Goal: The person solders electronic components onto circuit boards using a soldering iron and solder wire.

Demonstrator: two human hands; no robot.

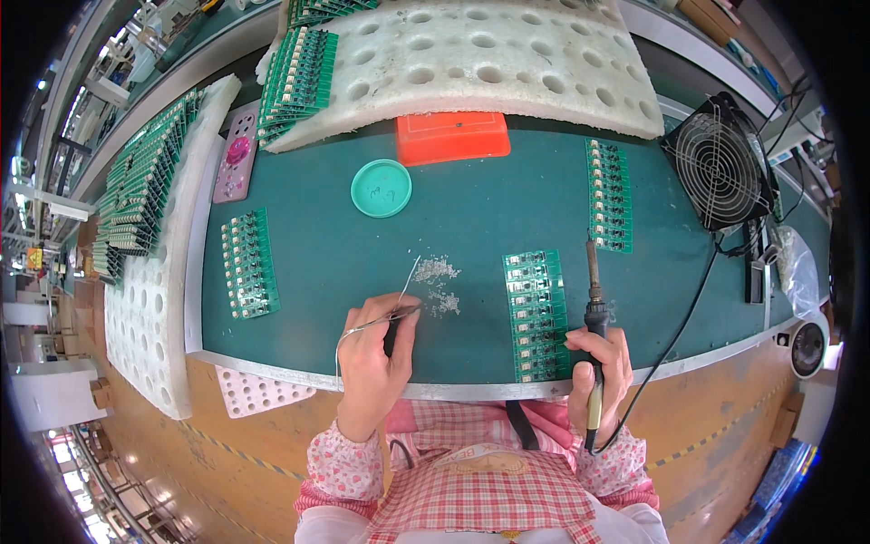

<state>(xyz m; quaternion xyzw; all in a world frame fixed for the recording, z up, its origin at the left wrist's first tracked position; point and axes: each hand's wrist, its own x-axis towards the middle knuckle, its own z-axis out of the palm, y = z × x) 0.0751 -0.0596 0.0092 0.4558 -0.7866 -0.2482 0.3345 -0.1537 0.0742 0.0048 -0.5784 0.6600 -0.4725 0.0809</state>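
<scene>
My left hand [373, 363] is closed around dark tweezers [404, 313] and a thin silvery solder wire [370, 324], whose free end points up and away. Just beyond its fingertips lies a loose scatter of tiny clear-white parts [439, 283]. In my right hand [605, 363] is a soldering iron [596, 313], gripped by its handle with the tip pointing away from me. A green circuit board panel [536, 317] lies flat close to the left of that hand. The iron's tip is near the lower end of another panel [609, 195].
A third panel [247, 263] lies at left. Behind are a green round lid [381, 189], a red tray [453, 139] and holed white foam [507, 54] with stacked boards [297, 82]. A fan [720, 163] stands at right; the iron's black cord [680, 335] crosses the mat.
</scene>
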